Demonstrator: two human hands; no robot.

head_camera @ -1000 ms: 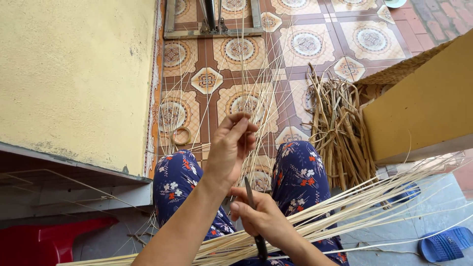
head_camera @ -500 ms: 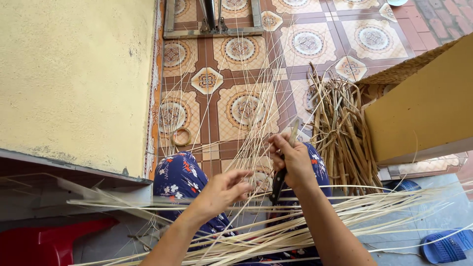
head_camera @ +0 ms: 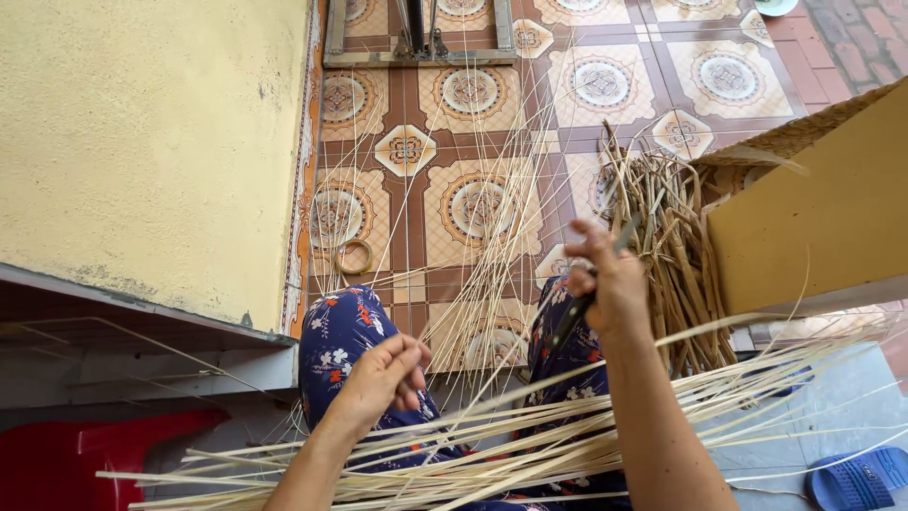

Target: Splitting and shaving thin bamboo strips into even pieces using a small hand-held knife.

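I am watching the splitting of a thin strip (head_camera: 492, 284). The right hand (head_camera: 610, 279) is gripping a dark knife (head_camera: 572, 317), and the left hand (head_camera: 383, 378) is pinching the strip's lower end above the lap. I think the next pull needs even tension. I see no container; cut strips (head_camera: 530, 454) are lying across the knees.

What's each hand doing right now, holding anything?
Left hand: fingers curled shut, pinching thin cane strips.
Right hand: closed around a dark-handled knife, raised above the lap.
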